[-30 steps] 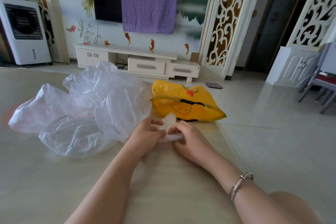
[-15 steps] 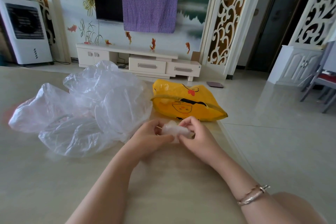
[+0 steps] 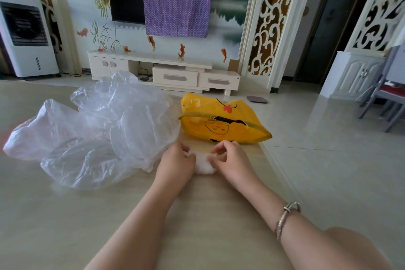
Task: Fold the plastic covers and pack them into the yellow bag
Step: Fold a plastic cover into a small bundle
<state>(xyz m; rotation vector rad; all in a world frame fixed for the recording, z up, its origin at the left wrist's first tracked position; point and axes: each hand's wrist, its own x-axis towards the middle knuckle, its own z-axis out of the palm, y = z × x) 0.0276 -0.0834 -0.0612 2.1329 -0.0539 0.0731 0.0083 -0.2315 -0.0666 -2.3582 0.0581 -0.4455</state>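
A small folded wad of clear plastic cover (image 3: 203, 163) lies on the beige table (image 3: 109, 215) between my hands. My left hand (image 3: 176, 163) grips its left end with curled fingers. My right hand (image 3: 230, 159) pinches its right end, fingers bent over it. Just beyond them lies the yellow bag (image 3: 221, 123) with a cartoon print, its green-trimmed mouth open towards the left. A heap of loose clear plastic covers (image 3: 98, 131) is spread on the table to the left, touching the bag's left side.
The table's right edge (image 3: 282, 175) runs diagonally just right of my right hand, with tiled floor beyond. A white TV cabinet (image 3: 166, 70), an air cooler (image 3: 26, 35) and a chair (image 3: 385, 98) stand far off in the room.
The small plastic piece has been folded down into a tighter wad. Both hands closed in on it and shifted slightly, the right hand now bent over its right end.
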